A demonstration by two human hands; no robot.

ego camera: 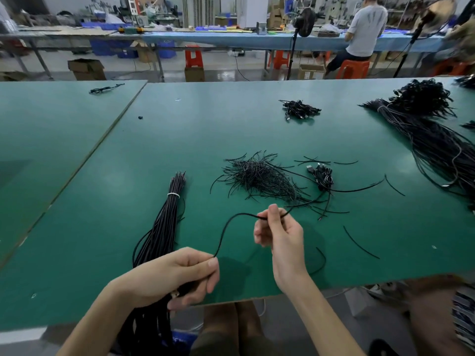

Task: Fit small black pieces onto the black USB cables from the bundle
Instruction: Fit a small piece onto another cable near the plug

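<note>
A bundle of black USB cables [164,222], tied with a white band, lies on the green table [102,176] and hangs over its near edge. My left hand [177,276] grips the bundle's lower part at the edge and pinches one single cable [226,227]. That cable arcs up to my right hand [277,229], which pinches it between thumb and fingers above the table. Beyond my right hand, the cable runs on toward a pile of thin black pieces [257,176] spread in the middle.
A small clump of USB plugs [322,176] lies right of the pile, another clump [299,110] farther back. A large cable heap [431,129] fills the far right. Loose strands [359,242] are scattered near my right hand. A seated person [359,34] works at a far bench.
</note>
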